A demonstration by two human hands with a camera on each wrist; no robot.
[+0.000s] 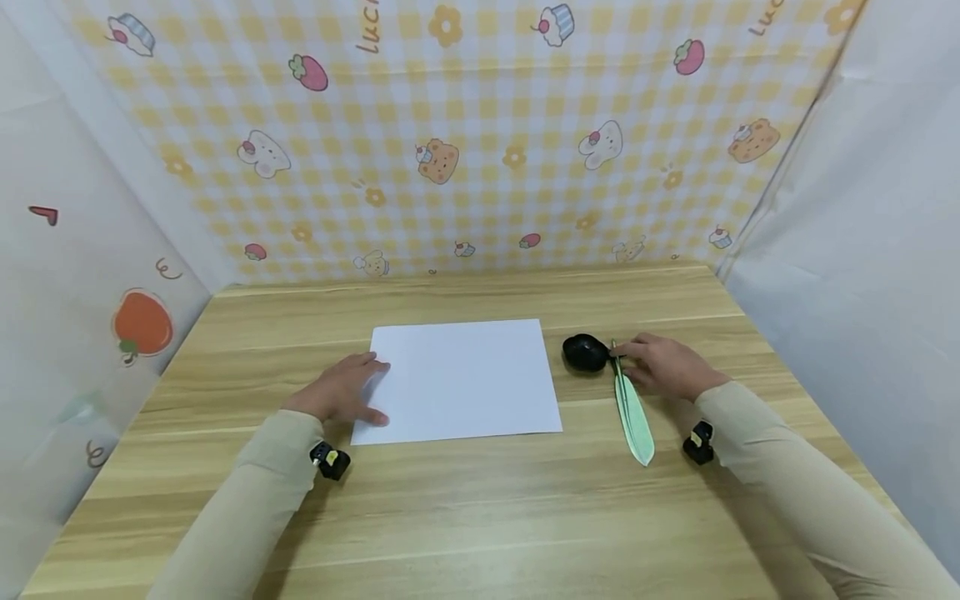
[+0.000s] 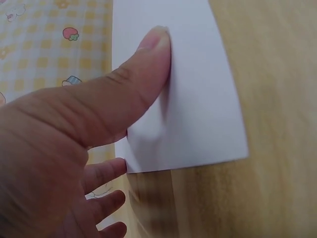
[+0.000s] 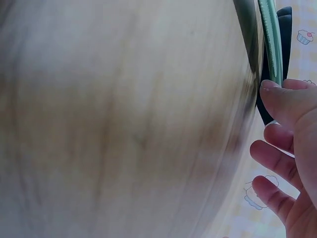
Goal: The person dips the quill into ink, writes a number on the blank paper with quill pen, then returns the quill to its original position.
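Note:
A blank white sheet of paper [image 1: 465, 379] lies flat on the wooden table. My left hand [image 1: 341, 389] rests at its left edge, thumb and index fingertip over the sheet; in the left wrist view the thumb [image 2: 133, 74] stretches across the paper [image 2: 198, 99] with the other fingers spread beside its edge. To the right of the sheet, my right hand [image 1: 671, 367] pinches the thin stem of a green leaf-shaped thing [image 1: 634, 421] between thumb and index finger. The leaf's broad end points toward me. A glossy black rounded object [image 1: 585, 353] lies just left of these fingertips.
The wooden table [image 1: 450, 508] extends in front of both arms. A yellow checked cloth [image 1: 480, 108] with cartoon prints stands upright behind it, and white sheeting [image 1: 870, 250] hangs on each side. Both wrists carry a small black camera [image 1: 330, 460].

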